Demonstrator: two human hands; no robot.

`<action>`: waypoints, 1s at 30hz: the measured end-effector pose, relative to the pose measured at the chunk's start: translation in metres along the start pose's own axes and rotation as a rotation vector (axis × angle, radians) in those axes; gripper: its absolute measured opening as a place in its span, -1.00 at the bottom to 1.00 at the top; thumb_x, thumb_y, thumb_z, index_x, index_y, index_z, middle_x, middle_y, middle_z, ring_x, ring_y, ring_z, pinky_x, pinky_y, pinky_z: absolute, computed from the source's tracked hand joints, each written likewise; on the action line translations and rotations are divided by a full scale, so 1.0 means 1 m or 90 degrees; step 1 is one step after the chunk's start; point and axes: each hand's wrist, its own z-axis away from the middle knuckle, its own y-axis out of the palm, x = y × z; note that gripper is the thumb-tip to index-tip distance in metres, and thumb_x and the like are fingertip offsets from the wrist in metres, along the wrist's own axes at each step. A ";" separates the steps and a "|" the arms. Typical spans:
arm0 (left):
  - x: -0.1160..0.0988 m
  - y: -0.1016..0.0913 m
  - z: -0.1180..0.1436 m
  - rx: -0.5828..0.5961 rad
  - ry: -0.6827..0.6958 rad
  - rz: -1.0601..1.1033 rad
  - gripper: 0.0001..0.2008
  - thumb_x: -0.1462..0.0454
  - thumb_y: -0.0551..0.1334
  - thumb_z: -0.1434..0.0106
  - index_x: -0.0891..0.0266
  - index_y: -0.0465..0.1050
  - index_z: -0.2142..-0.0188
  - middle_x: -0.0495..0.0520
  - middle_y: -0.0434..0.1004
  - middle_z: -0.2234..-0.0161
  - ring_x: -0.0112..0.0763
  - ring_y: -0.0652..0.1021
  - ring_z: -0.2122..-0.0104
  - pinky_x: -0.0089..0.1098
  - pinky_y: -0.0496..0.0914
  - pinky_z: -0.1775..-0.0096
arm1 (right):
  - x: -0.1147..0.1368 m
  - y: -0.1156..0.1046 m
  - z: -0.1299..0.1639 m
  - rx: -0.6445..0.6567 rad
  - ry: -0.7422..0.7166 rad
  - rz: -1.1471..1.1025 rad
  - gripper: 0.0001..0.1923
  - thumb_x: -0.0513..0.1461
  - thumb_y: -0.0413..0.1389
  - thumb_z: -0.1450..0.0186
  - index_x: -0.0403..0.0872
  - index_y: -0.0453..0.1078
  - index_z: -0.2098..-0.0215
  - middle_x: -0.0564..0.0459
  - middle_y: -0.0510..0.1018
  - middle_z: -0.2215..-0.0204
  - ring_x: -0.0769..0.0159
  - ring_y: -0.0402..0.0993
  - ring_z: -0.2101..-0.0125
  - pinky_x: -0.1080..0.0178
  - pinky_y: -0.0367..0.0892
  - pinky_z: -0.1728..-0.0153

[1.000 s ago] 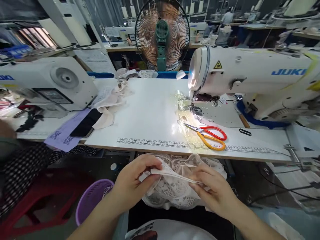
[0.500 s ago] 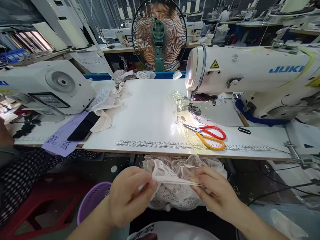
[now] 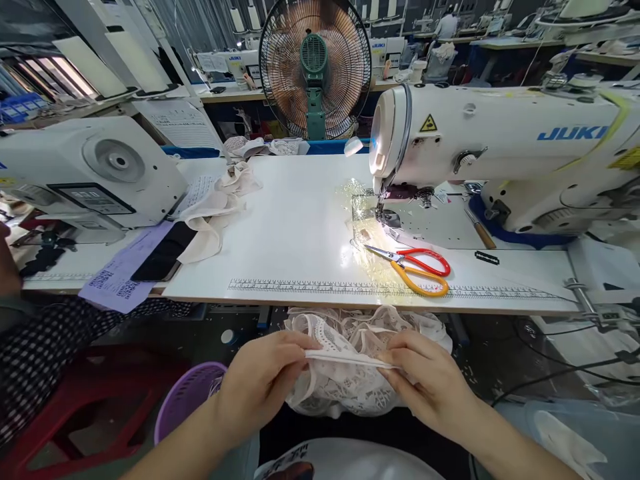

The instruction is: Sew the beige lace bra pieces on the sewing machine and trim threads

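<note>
We stretch a pale band (image 3: 345,358) nearly straight between our two hands, on our side of the front edge of the tabletop (image 3: 295,220). The fingers of our left hand (image 3: 263,377) pinch its left end against the thumb; those of our right hand (image 3: 430,380) pinch the other end the same way. Behind and below the band, we see white lace fabric (image 3: 350,390) bunched in a loose heap.

On the tabletop ahead of us, scissors (image 3: 423,270) with one red and one orange handle lie with their blades slightly parted, near the needle end of the right-hand sewing machine (image 3: 495,130). A small black blade (image 3: 487,257) lies to their right. Down by our left forearm stands a purple basket (image 3: 167,407).
</note>
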 end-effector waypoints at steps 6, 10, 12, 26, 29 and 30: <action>-0.008 0.007 -0.005 -0.051 -0.268 0.214 -0.81 0.40 0.21 -0.13 0.17 0.40 0.24 0.02 0.52 0.40 -0.39 0.54 0.38 -0.42 0.45 0.33 | -0.002 0.002 0.003 0.027 0.016 -0.040 -0.86 -0.40 0.00 -0.27 -0.07 0.29 0.27 -0.01 0.39 0.37 0.31 0.35 0.37 0.29 0.28 0.40; -0.013 0.016 -0.013 -0.040 -0.369 0.376 -0.75 0.32 0.18 -0.15 0.16 0.30 0.14 0.01 0.45 0.37 -0.40 0.53 0.37 -0.44 0.47 0.39 | 0.000 0.000 0.002 0.084 0.056 -0.125 -0.89 -0.38 0.03 -0.24 -0.05 0.29 0.35 0.05 0.37 0.41 0.35 0.35 0.40 0.34 0.27 0.42; -0.013 0.023 -0.018 -0.044 -0.361 0.403 -0.74 0.31 0.17 -0.15 0.14 0.28 0.12 -0.03 0.38 0.39 -0.48 0.48 0.48 -0.52 0.41 0.51 | 0.001 -0.004 0.000 0.116 0.079 -0.146 -0.90 -0.37 0.06 -0.22 -0.06 0.28 0.40 0.07 0.37 0.43 0.37 0.34 0.41 0.36 0.26 0.42; -0.019 0.039 -0.046 0.062 -0.233 0.223 -0.70 0.32 0.06 -0.18 0.11 0.19 0.06 -0.13 0.29 0.50 -0.49 0.38 0.54 -0.48 0.30 0.49 | 0.020 -0.026 -0.063 -0.013 0.061 -0.188 -0.89 -0.20 0.10 -0.26 -0.07 0.36 0.27 0.05 0.41 0.40 0.36 0.33 0.38 0.31 0.30 0.36; -0.022 0.036 -0.050 0.063 -0.265 0.261 -0.73 0.29 0.08 -0.17 0.15 0.21 0.10 -0.13 0.29 0.53 -0.48 0.37 0.56 -0.49 0.28 0.52 | 0.020 -0.021 -0.072 -0.009 0.057 -0.212 -0.88 -0.21 0.07 -0.28 -0.08 0.37 0.39 0.06 0.42 0.45 0.37 0.34 0.40 0.31 0.29 0.38; -0.022 0.036 -0.051 0.058 -0.277 0.282 -0.76 0.27 0.09 -0.16 0.16 0.23 0.14 -0.13 0.29 0.54 -0.47 0.36 0.57 -0.49 0.28 0.53 | 0.019 -0.020 -0.073 -0.009 0.057 -0.225 -0.86 -0.21 0.07 -0.29 -0.08 0.37 0.41 0.06 0.42 0.46 0.37 0.34 0.40 0.30 0.28 0.37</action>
